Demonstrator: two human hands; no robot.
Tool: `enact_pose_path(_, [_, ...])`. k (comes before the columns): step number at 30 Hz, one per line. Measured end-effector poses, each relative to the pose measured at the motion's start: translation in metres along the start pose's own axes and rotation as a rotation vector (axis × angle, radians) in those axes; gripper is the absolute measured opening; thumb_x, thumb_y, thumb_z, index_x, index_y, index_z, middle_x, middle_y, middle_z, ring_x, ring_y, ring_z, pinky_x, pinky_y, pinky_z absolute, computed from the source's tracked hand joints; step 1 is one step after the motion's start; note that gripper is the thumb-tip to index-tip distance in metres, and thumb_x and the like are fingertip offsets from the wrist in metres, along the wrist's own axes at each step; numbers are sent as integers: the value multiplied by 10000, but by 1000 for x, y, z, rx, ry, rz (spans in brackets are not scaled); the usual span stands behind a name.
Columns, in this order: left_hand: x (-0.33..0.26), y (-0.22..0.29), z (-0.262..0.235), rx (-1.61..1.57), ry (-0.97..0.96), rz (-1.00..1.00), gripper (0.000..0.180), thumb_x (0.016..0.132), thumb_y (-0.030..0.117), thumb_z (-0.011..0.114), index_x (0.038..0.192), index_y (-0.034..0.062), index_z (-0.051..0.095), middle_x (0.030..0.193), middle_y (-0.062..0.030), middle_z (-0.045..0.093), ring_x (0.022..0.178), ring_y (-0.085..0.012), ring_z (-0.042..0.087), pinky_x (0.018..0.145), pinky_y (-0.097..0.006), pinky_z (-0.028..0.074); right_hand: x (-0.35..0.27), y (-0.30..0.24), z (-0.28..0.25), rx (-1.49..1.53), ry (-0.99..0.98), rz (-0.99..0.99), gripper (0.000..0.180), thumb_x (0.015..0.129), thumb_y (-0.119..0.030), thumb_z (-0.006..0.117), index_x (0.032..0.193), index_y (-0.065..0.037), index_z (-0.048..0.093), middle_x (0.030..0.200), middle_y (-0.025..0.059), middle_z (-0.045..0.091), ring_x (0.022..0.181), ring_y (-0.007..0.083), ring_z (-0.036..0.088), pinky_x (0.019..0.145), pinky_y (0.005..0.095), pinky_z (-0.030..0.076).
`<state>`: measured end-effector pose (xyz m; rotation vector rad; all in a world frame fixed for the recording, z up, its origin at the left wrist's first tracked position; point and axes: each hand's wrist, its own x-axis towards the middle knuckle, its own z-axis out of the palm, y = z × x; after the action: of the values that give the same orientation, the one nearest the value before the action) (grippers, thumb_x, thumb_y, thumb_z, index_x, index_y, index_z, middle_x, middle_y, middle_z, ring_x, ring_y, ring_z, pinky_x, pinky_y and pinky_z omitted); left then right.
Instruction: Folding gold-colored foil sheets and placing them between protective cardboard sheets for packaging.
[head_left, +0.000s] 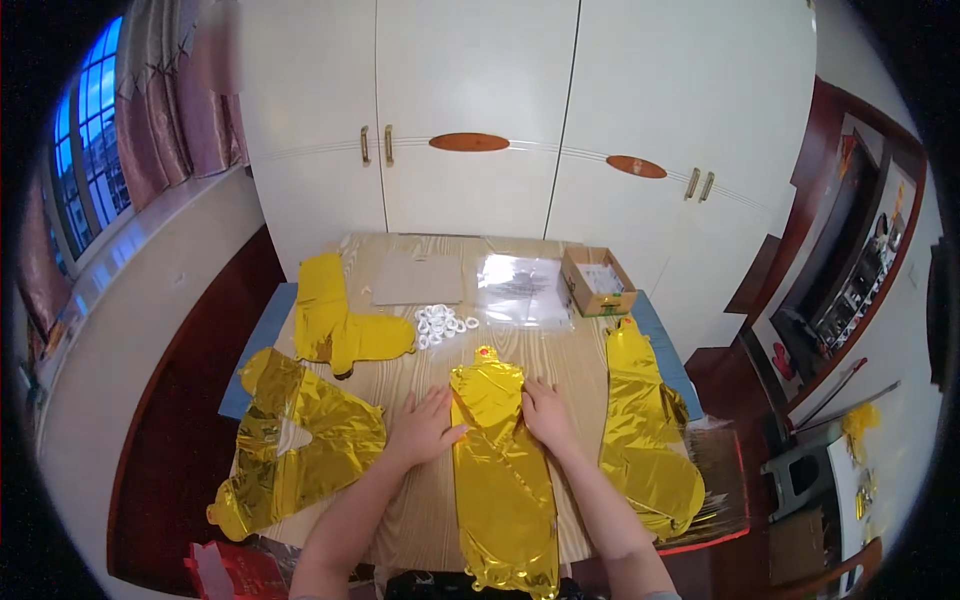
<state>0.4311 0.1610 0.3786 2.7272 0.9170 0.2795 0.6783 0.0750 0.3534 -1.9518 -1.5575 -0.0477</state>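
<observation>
A folded, flat gold foil balloon (503,480) lies lengthwise on the table in front of me, with a small red spot near its far tip. My left hand (427,425) rests along its left edge, fingers stretched out and thumb touching the foil. Against the right edge lies my right hand (545,408), its fingers laid out beside the foil. Another flat gold balloon (310,440), with a pale opening in its middle, spreads out to the left. Beyond it is an L-shaped gold balloon (345,320). One more gold balloon (645,430) lies at the right edge.
At the back of the wooden-patterned table (400,525) are a grey board (418,279), several white rings (437,326), a clear plastic sheet (520,290) and a cardboard box (598,282). White cabinets (480,80) stand behind. A red package (235,570) sits at lower left, a grey stool (795,480) at right.
</observation>
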Motion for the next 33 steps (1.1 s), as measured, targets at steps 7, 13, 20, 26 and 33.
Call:
enact_pose_path(7, [0,1,-3,-1,-11,31,754,954,498,437,1456,-40,276,1524,-203,298,1442,-289,241,1160,-550,109,-5,-3,4,-2,-13,-23,351,937,-190,477,1229,-17,566,1257,166,600,1247,354,499,1099,544,283])
enact_pose_path(13, [1,-1,2,27,5,37,761,946,495,449,1454,-43,275,1529,-197,289,1440,-286,246,1163,-546,101,-4,-10,-3,-1,-67,-10,388,953,-198,464,1294,-27,538,1341,150,553,1288,340,473,1115,549,260])
enact_pose_path(20, [4,-5,6,63,9,29,789,927,529,454,1451,-39,293,1517,-183,324,1440,-270,250,1165,-536,105,-2,-8,-2,9,-81,-5,386,968,-210,450,1296,-22,534,1357,139,542,1301,324,460,1116,547,255])
enact_pose_path(26, [2,-3,5,31,19,31,784,918,517,478,1453,-27,298,1514,-181,328,1434,-281,263,1163,-535,120,-4,-10,-6,141,-24,43,385,975,-209,441,1290,-5,528,1348,153,544,1278,336,479,1121,528,253])
enact_pose_path(33, [1,-2,5,66,50,39,790,923,555,446,1448,-21,321,1523,-149,322,1436,-258,258,1152,-537,160,-5,-11,-15,418,113,210,380,994,-221,413,1274,-6,553,1299,207,565,1242,370,494,1095,428,323])
